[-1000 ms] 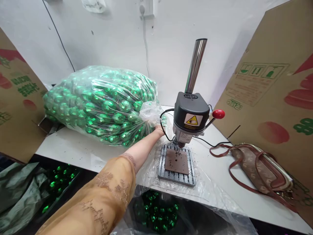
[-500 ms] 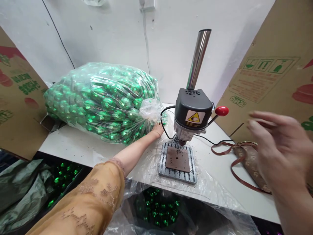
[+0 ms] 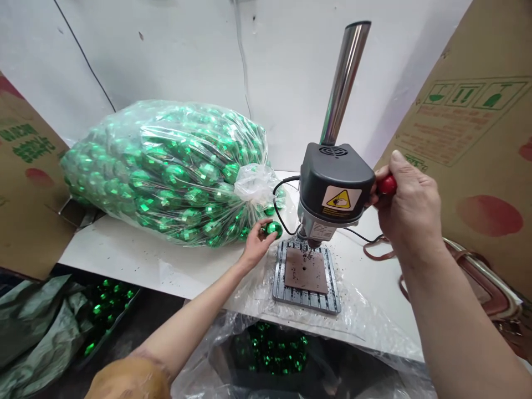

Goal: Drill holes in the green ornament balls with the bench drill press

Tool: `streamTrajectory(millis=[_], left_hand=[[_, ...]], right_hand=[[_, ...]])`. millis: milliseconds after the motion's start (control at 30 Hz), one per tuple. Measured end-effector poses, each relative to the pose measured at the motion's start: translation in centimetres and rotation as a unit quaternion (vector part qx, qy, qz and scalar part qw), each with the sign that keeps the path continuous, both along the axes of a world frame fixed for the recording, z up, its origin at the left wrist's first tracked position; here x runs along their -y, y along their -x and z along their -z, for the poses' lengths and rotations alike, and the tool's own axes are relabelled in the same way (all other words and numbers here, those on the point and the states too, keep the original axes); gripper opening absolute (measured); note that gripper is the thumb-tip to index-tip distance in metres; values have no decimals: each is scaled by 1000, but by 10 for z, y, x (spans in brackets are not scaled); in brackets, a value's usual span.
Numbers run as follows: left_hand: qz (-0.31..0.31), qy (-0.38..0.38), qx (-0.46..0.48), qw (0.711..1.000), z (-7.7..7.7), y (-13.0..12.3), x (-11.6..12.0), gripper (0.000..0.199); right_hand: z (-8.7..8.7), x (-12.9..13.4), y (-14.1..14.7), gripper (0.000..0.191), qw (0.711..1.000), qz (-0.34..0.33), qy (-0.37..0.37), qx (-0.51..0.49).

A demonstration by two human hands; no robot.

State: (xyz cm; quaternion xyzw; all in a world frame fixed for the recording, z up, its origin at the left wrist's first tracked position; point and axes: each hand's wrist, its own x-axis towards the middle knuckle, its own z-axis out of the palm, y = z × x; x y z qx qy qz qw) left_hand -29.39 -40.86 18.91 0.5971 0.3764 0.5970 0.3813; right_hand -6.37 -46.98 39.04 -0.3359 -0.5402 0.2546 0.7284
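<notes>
Between thumb and fingers, my left hand (image 3: 256, 244) holds a shiny green ball (image 3: 274, 229), just left of the drill press (image 3: 336, 185). My right hand (image 3: 409, 202) is wrapped round the red knob (image 3: 387, 185) of the press lever. Under the drill chuck, a brown plate (image 3: 305, 272) with a small dark hole lies on the slotted metal base (image 3: 282, 293), with dark specks scattered over both. A big clear bag (image 3: 166, 177) full of green balls, knotted at its right end, lies behind my left hand.
Cardboard boxes stand left (image 3: 25, 194) and right (image 3: 465, 160). A brown bag (image 3: 482, 277) is beside my right forearm. Clear plastic sheeting (image 3: 374, 327) hangs over the edge of the white table (image 3: 124, 252). More green balls (image 3: 280, 349) are below it.
My left hand has come back from beside the bag's knot with a green ball in it. My right hand has moved left and closed on the red knob. The view has shifted slightly.
</notes>
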Motion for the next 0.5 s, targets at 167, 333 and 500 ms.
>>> streamTrajectory(millis=[167,333,500], left_hand=[[230,263,329,877,-20,-8,48,44],[213,257,179,926,-20,-12,61,56],[155,144,-13,977,3,-18,57,58]], right_hand=[[-4,0,4,28,999,-13,-38,-25],[-6,2,7,8,998,-22,-43,-32],[-8,4,6,10,998,-42,-31,-29]])
